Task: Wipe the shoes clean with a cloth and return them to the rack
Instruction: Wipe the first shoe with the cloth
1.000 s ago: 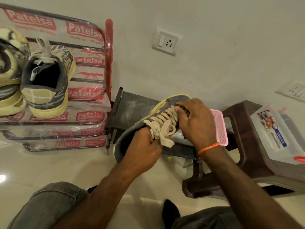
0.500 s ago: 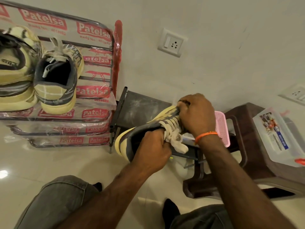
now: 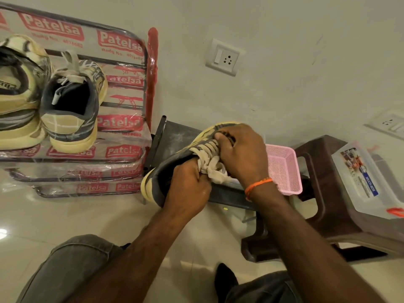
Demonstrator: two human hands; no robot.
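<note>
Gripping the heel end of a grey shoe [image 3: 172,165], the left hand [image 3: 188,189] is curling its fingers around the collar, close to the camera and above the pale floor tiles. Just beyond it, the right hand [image 3: 240,154], with an orange band at the wrist, is closing over the cream laces [image 3: 209,158] and the tongue, fingers bent and pressing down into them. Between the two hands the shoe is tilting, its yellowish sole edge showing at the heel and again at the toe. Whether a cloth is lying under the right palm is impossible to tell; the hand is covering that spot. Behind the shoe a dark metal stand [image 3: 175,134] is partly hiding, and a pink mesh basket [image 3: 284,169] is sitting beside the right wrist. Farther left, the rack [image 3: 122,149], wrapped in printed plastic, is carrying two more shoes [image 3: 72,106], one of them cut off by the frame edge.
</note>
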